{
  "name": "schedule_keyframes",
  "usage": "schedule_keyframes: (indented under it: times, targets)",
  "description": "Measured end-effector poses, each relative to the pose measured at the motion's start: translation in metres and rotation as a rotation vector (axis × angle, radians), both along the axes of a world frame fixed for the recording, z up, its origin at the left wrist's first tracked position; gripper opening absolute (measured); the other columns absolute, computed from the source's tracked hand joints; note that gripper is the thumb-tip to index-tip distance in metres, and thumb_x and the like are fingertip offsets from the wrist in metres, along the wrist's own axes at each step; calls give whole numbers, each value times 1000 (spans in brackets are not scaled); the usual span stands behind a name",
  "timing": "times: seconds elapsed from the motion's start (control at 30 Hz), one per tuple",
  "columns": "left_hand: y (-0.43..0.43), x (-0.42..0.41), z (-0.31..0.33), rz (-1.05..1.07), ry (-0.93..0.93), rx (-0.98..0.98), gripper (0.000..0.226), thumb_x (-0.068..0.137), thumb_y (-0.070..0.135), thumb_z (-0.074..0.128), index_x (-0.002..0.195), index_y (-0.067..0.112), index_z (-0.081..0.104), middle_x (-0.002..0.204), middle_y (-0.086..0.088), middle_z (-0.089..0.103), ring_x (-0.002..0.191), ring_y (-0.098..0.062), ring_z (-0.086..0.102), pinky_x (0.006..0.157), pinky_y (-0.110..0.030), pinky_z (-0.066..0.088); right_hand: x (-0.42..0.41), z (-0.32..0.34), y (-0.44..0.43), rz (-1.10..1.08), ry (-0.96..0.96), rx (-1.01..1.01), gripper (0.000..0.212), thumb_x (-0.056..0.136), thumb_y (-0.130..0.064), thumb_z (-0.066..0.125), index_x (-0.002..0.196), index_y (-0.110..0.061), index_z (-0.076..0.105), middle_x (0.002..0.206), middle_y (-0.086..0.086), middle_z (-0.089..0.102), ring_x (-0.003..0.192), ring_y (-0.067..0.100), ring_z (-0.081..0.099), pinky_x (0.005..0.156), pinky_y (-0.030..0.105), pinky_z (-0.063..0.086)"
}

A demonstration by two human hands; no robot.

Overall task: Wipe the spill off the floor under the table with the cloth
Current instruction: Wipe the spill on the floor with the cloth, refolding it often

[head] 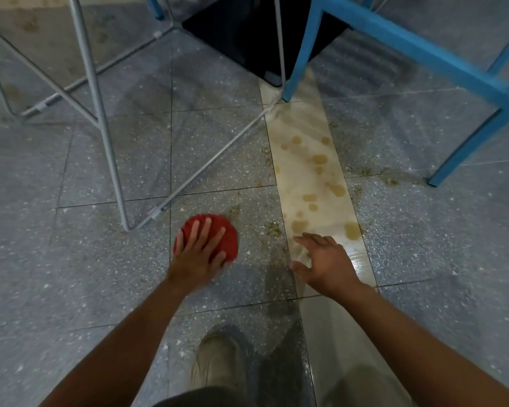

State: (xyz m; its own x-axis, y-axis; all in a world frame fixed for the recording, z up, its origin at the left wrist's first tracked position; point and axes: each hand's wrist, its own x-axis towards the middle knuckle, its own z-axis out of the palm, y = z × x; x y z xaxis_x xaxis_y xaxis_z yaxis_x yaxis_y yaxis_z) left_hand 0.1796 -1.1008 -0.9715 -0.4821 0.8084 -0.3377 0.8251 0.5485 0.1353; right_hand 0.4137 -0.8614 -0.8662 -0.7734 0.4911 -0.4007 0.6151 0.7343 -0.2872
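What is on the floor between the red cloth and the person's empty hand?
In the head view, between cloth and right hand: speckled tile with brownish spill crumbs.

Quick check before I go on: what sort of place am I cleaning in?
Probably a canteen or café floor: speckled terrazzo tiles, metal chair legs, a blue frame, brown spill.

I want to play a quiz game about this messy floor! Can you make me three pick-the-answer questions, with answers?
1. Where is the cloth?
A. under the left hand
B. on the blue chair
C. in the right hand

2. What colour is the cloth?
A. green
B. red
C. white

3. How is the pale floor strip?
A. spotless
B. covered by the cloth
C. dotted with brown puddles

Answers:
1 A: the left hand presses the cloth flat on the floor.
2 B: it is plainly red.
3 C: brown puddles sit along the pale strip; the right hand holds nothing.
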Motion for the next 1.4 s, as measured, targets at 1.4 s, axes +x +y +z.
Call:
schedule_keyframes:
  times: [1.4]
  targets:
    - [183,-46,9,89,-71,-146,73,108,59,18,164,33,-20,172,-14,-28,158,-45,-22,128,-63,-6,41,7,26,-10,-45,11,56,91,-39,58,146,-35,44,155,-3,45,133,25,47,108,39,40]
